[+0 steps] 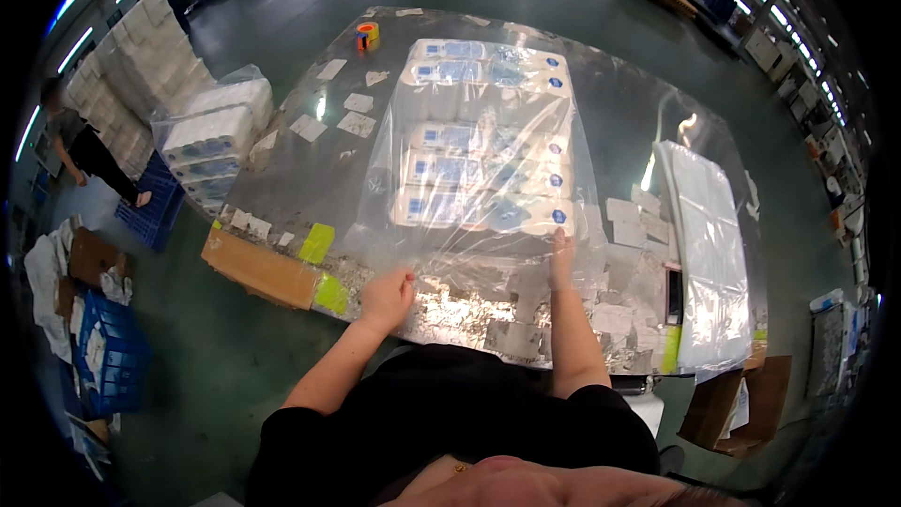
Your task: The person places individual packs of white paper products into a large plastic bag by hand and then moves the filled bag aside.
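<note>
So the clear plastic bag (pixel 375 216) full of paper-roll packs (pixel 488 136) sits mid-tabletop (pixel 328 183), just beyond both hands. Left hand (pixel 388 297) is curled closed, pinching film; right hand (pixel 561 263) has fingers fairly straight by the packs' near-right corner, can't tell if it's gripping. Near edge is close; more room left, while a flat plastic-bag stack (pixel 711 263) crowds the right edge.

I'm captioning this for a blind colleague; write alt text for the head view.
A large clear plastic bag surrounds rows of white packs on a worktable. At its near side, a person's left hand appears to pinch the bag, while the right hand is at the packs' near right corner.
</note>
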`<move>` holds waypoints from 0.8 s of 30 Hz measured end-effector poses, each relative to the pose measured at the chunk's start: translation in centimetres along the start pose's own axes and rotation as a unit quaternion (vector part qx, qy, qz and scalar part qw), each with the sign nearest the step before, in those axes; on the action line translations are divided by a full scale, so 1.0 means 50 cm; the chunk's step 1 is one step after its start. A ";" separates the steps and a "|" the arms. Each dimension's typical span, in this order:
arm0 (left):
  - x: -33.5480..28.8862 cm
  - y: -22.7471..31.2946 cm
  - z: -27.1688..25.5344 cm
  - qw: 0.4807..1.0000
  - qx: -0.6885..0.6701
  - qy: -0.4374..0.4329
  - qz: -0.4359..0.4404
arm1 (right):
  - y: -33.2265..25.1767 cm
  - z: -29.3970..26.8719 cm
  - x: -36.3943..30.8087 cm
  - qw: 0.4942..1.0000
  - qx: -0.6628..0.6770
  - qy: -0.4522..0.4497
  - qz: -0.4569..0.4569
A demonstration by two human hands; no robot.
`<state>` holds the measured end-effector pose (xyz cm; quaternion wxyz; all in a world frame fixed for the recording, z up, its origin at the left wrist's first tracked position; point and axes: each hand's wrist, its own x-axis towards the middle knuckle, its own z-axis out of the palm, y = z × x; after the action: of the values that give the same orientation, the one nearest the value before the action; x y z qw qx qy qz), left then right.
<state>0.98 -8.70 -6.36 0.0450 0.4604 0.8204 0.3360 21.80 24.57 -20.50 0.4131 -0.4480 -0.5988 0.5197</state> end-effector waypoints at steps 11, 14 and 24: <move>-0.025 0.132 -0.198 0.930 -0.044 0.346 0.114 | 0.003 -0.087 -0.101 0.979 -0.126 0.140 -0.075; -0.046 0.146 -0.136 0.963 -0.053 0.229 0.130 | -0.038 -0.093 -0.113 0.991 -0.113 0.065 -0.039; 0.133 0.098 0.064 0.986 0.147 -0.004 0.075 | -0.199 0.033 -0.165 0.925 -0.218 -0.139 -0.277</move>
<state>1.94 -0.14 -4.36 -0.0450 0.5237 0.8238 0.2121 21.24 15.62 -11.04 0.3452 -0.2664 -0.8491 0.2982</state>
